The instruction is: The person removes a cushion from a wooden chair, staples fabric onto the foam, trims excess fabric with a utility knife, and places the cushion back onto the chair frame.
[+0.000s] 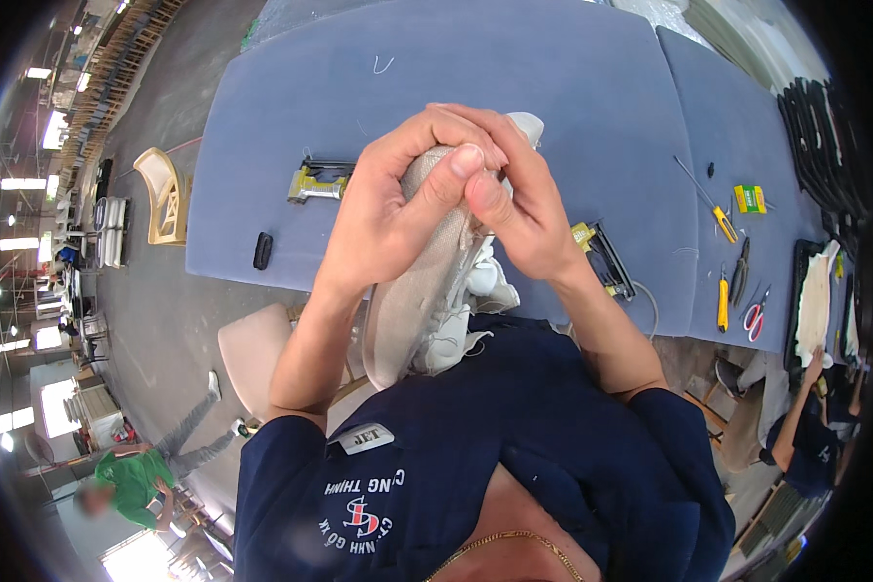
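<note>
The left grip (383, 209) is clamped on the upper end of a beige cushion (396, 306), fingers wrapped over the top and thumb pressed on the cloth. The right grip (529, 213) closes over the same end, its fingers overlapping the left ones and its thumb near the other thumb. The cushion stands on edge, tilted, between the forearms and close to the chest, with white lining (451, 335) bunched along its right side.

To work this corner well, I would press evenly with both thumbs, draw the cloth snug over the rim without puckers, and keep the loose lining clear of the fold.

Beyond, on the blue surface (475, 58), one staple gun (315, 182) lies left of the hands and another (606, 260) just beside the right forearm. Farther right lie a screwdriver (724, 223), pliers (740, 274) and scissors (754, 322).
</note>
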Available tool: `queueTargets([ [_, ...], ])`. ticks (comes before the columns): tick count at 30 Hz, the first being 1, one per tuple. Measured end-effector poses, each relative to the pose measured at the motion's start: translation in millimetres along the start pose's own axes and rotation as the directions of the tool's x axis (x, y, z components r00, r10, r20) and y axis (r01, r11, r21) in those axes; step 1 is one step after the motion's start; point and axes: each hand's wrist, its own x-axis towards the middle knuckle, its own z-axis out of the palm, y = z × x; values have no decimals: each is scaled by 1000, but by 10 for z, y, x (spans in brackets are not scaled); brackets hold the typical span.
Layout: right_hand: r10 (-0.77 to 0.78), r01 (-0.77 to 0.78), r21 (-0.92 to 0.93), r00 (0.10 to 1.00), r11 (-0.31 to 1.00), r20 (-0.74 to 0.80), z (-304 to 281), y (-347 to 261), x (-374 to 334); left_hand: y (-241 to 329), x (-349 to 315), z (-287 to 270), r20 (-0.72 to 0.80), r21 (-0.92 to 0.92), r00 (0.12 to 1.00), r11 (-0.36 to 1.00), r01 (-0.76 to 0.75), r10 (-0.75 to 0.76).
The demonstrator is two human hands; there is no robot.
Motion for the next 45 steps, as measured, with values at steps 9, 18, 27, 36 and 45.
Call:
queueTargets([
  [9, 286, -322, 107, 923, 941, 258, -218, -106, 125, 48, -68, 2, -168, 466, 943, 866, -180, 286],
  [18, 443, -523, 160, 820, 837, 362, -346, -177, 203, -13, 82, -35, 61, 247, 985, 953, -174, 164],
  [27, 421, -438, 40, 882, 898, 210, -399, 13, 232, 77, 235, -169, 165, 183, 985, 983, 21, -52],
  [36, 83, -110, -180, 986, 978, -147, -393, 90, 354, -291, 240, -86, -90, 29, 992, 995, 93, -91],
  [45, 164, -217, -184, 949, 959, -268, -238, -14, 363, -306, -153, -96, -66, 354, 994, 929, 103, -85],
])
